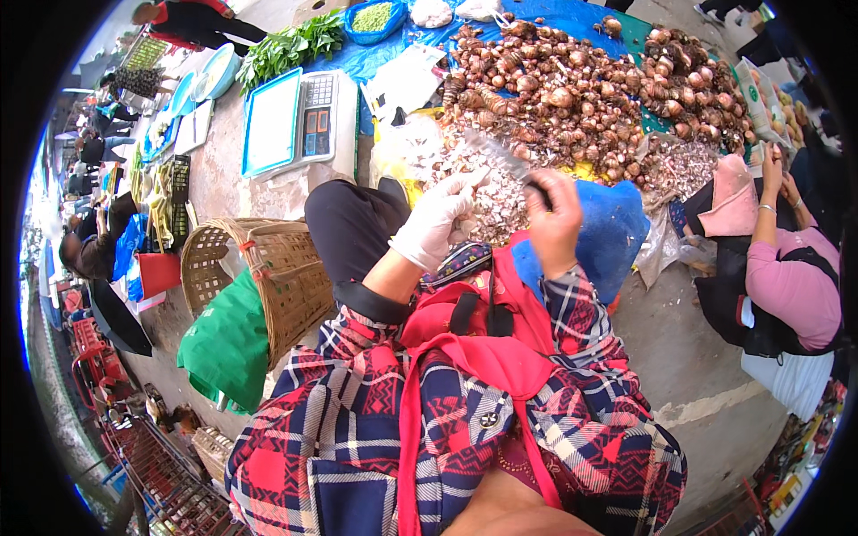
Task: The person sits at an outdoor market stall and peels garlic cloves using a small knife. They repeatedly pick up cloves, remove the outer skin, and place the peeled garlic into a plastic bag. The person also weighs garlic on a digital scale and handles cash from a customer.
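Note:
My left hand, in a white glove, is raised over the lap with its fingers curled; whether something small is between them cannot be told. Just right of it, my bare right hand grips the black handle of a knife, whose broad blade, slightly blurred, points up and left. Beneath both hands lies a heap of pale and brown peelings. Beyond the knife spreads a large pile of taro corms, brown and knobbly. A blue cloth covers my right knee.
A woven bamboo basket with a green cloth stands at left. Beyond it are a digital scale with a blue-rimmed tray, leafy greens and a blue bag of green beans. A co-worker in a pink top sits at right.

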`<state>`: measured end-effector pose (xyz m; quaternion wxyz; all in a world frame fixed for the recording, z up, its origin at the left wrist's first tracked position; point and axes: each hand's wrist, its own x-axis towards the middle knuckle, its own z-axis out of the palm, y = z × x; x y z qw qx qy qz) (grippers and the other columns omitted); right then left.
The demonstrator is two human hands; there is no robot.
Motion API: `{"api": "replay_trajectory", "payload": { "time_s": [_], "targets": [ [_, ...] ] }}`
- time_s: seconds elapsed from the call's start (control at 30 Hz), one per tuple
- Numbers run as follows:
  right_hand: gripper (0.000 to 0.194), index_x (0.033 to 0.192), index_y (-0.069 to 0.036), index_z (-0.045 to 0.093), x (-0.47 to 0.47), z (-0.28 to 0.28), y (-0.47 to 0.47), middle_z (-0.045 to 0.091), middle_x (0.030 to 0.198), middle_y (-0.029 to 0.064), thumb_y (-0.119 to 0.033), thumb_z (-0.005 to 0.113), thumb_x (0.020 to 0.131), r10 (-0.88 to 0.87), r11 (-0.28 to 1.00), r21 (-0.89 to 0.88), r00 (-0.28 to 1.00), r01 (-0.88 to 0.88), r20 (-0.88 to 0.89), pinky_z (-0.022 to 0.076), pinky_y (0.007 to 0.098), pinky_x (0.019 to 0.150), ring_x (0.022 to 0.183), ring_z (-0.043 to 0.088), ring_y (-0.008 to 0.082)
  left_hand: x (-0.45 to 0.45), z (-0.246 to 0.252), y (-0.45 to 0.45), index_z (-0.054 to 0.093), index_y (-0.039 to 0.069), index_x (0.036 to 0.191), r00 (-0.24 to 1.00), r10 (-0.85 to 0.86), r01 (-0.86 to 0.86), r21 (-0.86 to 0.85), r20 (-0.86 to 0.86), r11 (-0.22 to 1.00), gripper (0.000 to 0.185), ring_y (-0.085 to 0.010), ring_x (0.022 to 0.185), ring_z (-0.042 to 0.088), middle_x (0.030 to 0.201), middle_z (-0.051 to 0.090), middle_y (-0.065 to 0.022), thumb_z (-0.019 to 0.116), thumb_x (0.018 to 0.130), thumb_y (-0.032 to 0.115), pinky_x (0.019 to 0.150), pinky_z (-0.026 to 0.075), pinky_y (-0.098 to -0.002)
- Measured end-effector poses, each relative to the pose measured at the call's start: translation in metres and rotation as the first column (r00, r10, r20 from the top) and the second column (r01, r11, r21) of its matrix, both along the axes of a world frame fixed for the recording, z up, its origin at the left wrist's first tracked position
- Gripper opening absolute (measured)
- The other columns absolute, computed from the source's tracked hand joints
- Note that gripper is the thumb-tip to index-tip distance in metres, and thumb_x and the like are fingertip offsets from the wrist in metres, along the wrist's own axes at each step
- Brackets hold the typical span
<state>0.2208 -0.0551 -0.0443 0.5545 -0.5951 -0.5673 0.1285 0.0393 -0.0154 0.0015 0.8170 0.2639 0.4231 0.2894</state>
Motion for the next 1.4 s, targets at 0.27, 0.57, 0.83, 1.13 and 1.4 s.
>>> {"api": "replay_trajectory", "payload": {
  "time_s": [0.27,0.57,0.83,1.13,1.4],
  "targets": [
    [0.014,0.098,0.004,0.065,-0.009,-0.007,-0.011,0.061,0.093,0.0079,0.000,0.065,0.084,0.077,0.981,-0.147,0.945,-0.129,-0.317,0.0471,0.0264,0.075,0.083,0.058,0.0160,0.000,-0.011,-0.010,0.056,0.002,0.113,0.993,-0.011,0.027,0.142,-0.116,0.989,0.024,-0.0057,0.048,0.033,0.067,0.042,0.0041,0.049,0.092,0.011,0.043,0.023,-0.0209],
    [0.018,0.100,0.000,0.066,-0.017,-0.005,-0.027,0.064,0.092,0.0115,-0.001,0.066,0.082,0.149,0.961,-0.190,0.956,-0.200,-0.254,0.0493,0.0287,0.071,0.080,0.063,0.0226,-0.003,-0.032,-0.010,0.058,0.005,0.105,0.990,-0.073,0.091,0.153,-0.118,0.984,0.019,-0.0027,0.050,0.032,0.064,0.042,0.0064,0.048,0.099,0.020,0.044,0.024,-0.0196],
    [0.018,0.099,0.001,0.065,-0.017,0.003,-0.035,0.062,0.089,0.0099,0.002,0.066,0.082,0.133,0.975,-0.137,0.953,-0.175,-0.271,0.0479,0.0270,0.069,0.079,0.061,0.0199,-0.004,-0.030,-0.008,0.059,0.006,0.105,0.987,-0.073,0.092,0.129,-0.140,0.987,0.018,-0.0023,0.049,0.033,0.065,0.045,0.0062,0.051,0.099,0.021,0.043,0.025,-0.0189],
    [0.014,0.100,0.003,0.065,-0.001,-0.030,-0.032,0.063,0.087,0.0059,-0.002,0.064,0.086,-0.107,0.886,-0.454,0.910,-0.096,-0.401,0.0484,0.0266,0.076,0.083,0.060,0.0133,0.000,-0.031,-0.014,0.061,0.008,0.103,0.982,0.031,0.013,0.232,-0.185,0.973,0.017,-0.0004,0.052,0.033,0.066,0.044,0.0073,0.051,0.099,0.021,0.046,0.026,-0.0174],
    [0.015,0.100,0.005,0.063,-0.003,-0.037,-0.034,0.062,0.085,0.0020,-0.003,0.064,0.087,-0.115,0.887,-0.456,0.925,-0.069,-0.363,0.0466,0.0231,0.070,0.077,0.057,0.0094,0.002,-0.039,-0.010,0.062,0.006,0.105,0.995,0.046,-0.026,0.215,-0.091,0.976,0.018,0.0000,0.051,0.036,0.078,0.057,0.0065,0.054,0.097,0.020,0.045,0.025,-0.0164]
  ]
}}
